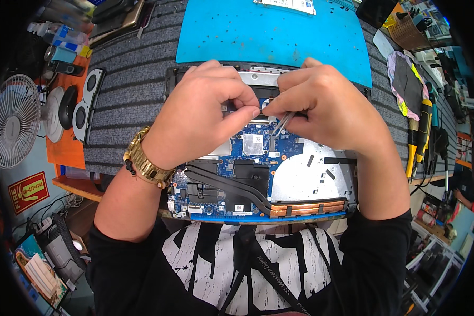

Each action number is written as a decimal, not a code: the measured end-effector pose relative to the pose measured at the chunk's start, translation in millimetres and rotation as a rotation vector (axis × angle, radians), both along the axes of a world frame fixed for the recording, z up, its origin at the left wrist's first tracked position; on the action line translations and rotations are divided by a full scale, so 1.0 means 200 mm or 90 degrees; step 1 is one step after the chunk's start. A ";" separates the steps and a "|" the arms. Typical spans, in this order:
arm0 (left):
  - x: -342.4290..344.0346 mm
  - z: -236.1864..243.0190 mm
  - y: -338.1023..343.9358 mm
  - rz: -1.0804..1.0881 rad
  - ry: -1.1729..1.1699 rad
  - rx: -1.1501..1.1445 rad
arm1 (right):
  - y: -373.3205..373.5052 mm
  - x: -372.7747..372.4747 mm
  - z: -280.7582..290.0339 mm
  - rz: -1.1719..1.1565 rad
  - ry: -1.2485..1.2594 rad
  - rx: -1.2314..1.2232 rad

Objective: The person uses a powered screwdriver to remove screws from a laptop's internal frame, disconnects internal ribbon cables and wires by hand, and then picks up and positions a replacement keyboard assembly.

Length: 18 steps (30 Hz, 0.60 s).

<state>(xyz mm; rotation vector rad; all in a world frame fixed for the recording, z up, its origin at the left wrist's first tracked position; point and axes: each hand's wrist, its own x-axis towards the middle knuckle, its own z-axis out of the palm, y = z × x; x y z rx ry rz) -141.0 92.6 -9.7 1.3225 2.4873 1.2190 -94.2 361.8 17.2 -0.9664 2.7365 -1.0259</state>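
An opened laptop lies across the work surface, its blue circuit board (287, 145), black heat pipes (226, 184), copper fins (305, 209) and silver plate (316, 171) exposed. My left hand (205, 110) is over the board's upper middle, thumb and index closed at a small spot whose detail I cannot make out. My right hand (326, 105) grips metal tweezers (283, 122), pointing down at the board, while its index tip almost meets my left thumb near a connector. The fingers partly hide that area.
Beyond the laptop lies a blue mat (271, 37). At left are a speaker pair (89, 95), a black mouse-shaped object (67, 105) and a white fan (15, 121). Screwdrivers (422, 129) and a crumpled cloth (405, 79) lie at right.
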 end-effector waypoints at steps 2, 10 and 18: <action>0.00 0.00 0.00 0.002 0.005 -0.001 | 0.00 0.01 0.01 0.007 -0.028 -0.001; -0.01 0.00 0.00 -0.019 0.008 0.005 | 0.00 0.01 0.01 0.025 -0.033 -0.011; -0.02 0.00 -0.01 -0.036 0.012 0.011 | 0.01 -0.01 0.00 -0.012 0.005 -0.037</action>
